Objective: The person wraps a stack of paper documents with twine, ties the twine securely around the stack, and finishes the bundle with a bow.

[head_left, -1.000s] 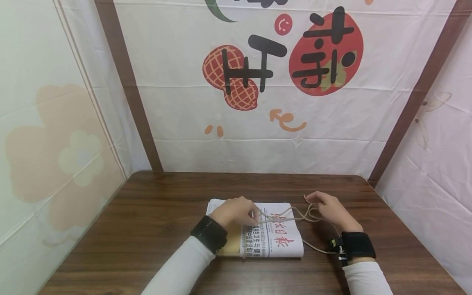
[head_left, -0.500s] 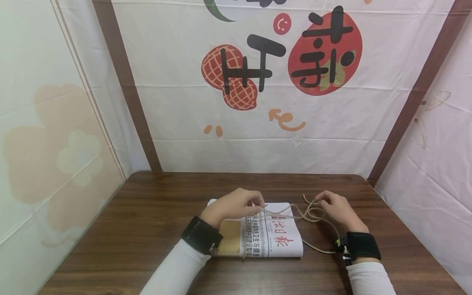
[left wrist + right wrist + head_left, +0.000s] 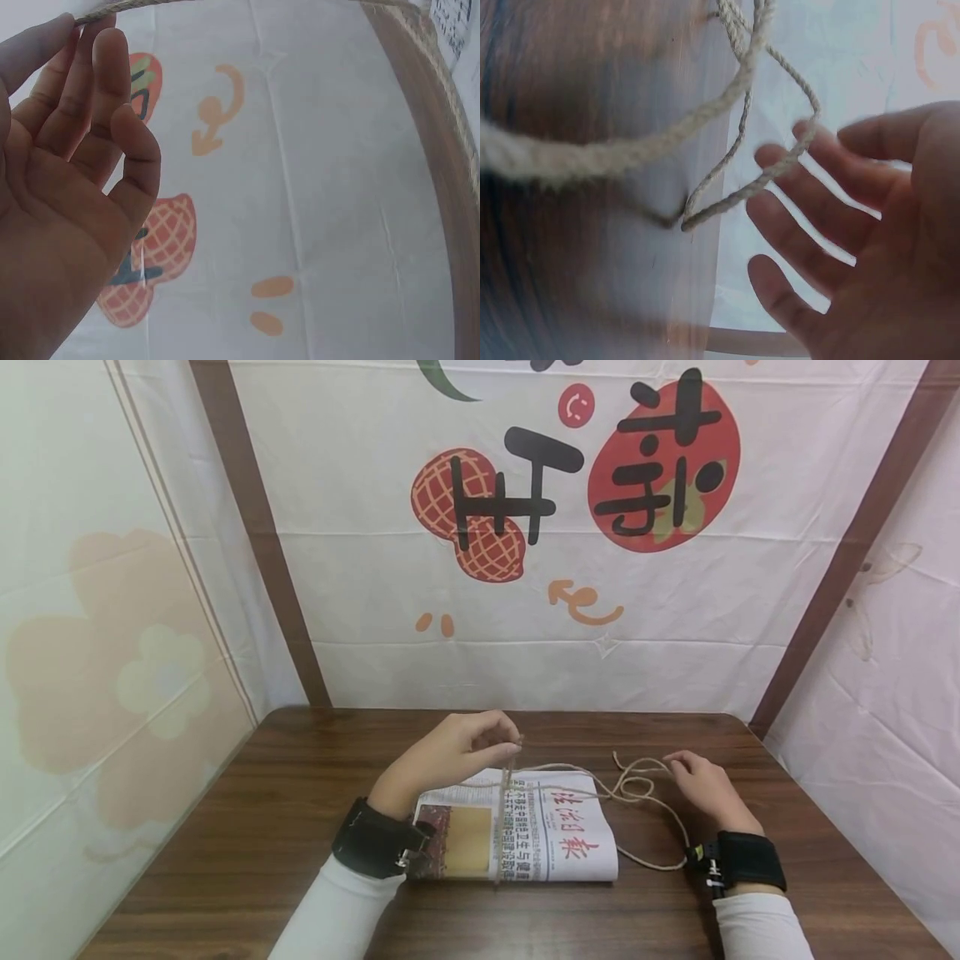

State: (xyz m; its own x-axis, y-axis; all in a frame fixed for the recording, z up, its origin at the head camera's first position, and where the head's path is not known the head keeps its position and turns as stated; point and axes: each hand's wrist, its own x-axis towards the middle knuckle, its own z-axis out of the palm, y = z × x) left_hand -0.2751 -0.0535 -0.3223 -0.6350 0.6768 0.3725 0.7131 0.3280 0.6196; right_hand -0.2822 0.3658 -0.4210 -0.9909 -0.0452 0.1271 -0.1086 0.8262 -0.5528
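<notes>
A folded newspaper bundle (image 3: 573,847) lies on the table, with a strand of twine (image 3: 507,827) running across it from front to back. Above its back edge, my left hand (image 3: 446,756) pinches the twine between thumb and fingertips and holds it raised; the left wrist view shows this twine (image 3: 127,6) at the top. To the right of the newspaper, loose loops of twine (image 3: 636,789) lead to my right hand (image 3: 708,789). In the right wrist view its fingers are spread and relaxed, thumb apart, with a twine loop (image 3: 731,201) against the fingertips.
The brown wooden table (image 3: 285,810) extends on all sides of the bundle. A printed white cloth (image 3: 660,652) hangs behind its back edge. Near the strap on the right wrist (image 3: 750,860), the twine bends back toward the newspaper.
My left hand has moved up and left from over the newspaper, drawing the twine with it and uncovering the printed picture. My right hand has shifted slightly right, away from the loops.
</notes>
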